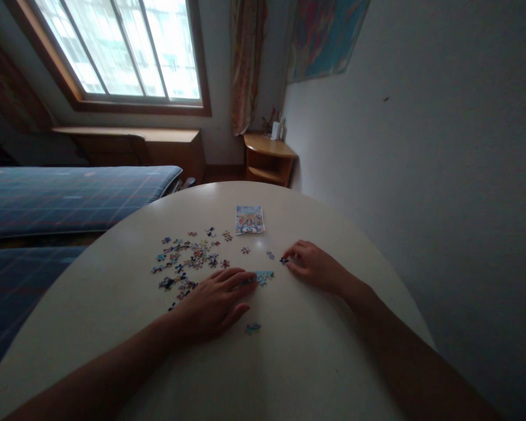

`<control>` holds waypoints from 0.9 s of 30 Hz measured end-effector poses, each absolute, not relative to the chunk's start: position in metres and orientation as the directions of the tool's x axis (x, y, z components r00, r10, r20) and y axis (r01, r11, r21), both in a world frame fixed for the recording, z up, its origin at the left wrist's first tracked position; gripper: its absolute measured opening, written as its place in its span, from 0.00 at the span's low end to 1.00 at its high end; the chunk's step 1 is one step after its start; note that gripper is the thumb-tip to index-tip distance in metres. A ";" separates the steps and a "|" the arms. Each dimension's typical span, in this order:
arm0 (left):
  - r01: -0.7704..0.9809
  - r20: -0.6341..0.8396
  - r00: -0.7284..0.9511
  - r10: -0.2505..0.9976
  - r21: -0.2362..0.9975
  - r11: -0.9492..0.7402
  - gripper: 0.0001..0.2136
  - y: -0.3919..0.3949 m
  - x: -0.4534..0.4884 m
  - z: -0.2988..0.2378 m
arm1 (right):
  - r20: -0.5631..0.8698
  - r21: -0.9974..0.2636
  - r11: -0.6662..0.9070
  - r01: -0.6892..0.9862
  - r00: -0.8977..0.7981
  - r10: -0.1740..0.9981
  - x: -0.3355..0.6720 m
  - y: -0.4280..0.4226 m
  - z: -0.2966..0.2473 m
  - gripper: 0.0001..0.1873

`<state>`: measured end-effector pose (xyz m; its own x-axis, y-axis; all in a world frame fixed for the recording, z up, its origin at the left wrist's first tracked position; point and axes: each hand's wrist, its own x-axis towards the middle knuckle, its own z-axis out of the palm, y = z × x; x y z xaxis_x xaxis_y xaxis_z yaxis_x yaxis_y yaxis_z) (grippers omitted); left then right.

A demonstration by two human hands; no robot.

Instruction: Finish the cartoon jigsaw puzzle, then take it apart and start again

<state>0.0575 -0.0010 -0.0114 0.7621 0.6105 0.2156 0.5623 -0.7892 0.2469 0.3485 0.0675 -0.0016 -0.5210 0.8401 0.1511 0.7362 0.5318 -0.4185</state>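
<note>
My left hand (221, 295) lies on the table with its fingers stretched out, the fingertips on a joined strip of light-blue jigsaw pieces (265, 276) that they partly cover. To the right, my right hand (309, 264) pinches a small dark jigsaw piece (283, 261) at the tabletop. Close to that hand lies a loose jigsaw piece (270, 255), with another piece (245, 250) farther left. A small blue cluster of pieces (253, 328) rests below my left hand. Beyond my left hand spreads a pile of mixed jigsaw pieces (197, 255), some hidden by the hand.
A small printed picture sheet or packet (249, 220) lies toward the far side of the round white table (315, 362). A bed with a plaid cover (70, 196) stands at the left, a corner shelf (269, 146) behind, and a white wall (442, 175) runs along the right.
</note>
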 end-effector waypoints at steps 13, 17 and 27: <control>0.576 0.200 0.759 0.620 0.239 -0.782 0.20 -0.003 0.058 -0.008 | 0.172 -0.399 0.554 0.731 -0.533 0.828 0.340 0.064 0.000 0.13; 0.576 0.198 0.760 0.619 0.236 -0.783 0.20 -0.002 0.059 -0.009 | 0.244 -0.326 0.647 0.690 -0.599 0.762 0.333 0.061 -0.010 0.21; 0.574 0.201 0.758 0.621 0.250 -0.780 0.21 -0.003 0.058 -0.008 | 0.209 -0.277 0.714 0.643 -0.685 0.698 0.333 0.064 -0.013 0.20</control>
<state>0.0583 -0.0031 -0.0075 0.7575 0.6212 0.2008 0.5736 -0.7802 0.2498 0.3330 0.0637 -0.0132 -0.6851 0.6980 0.2087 0.6430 0.7140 -0.2772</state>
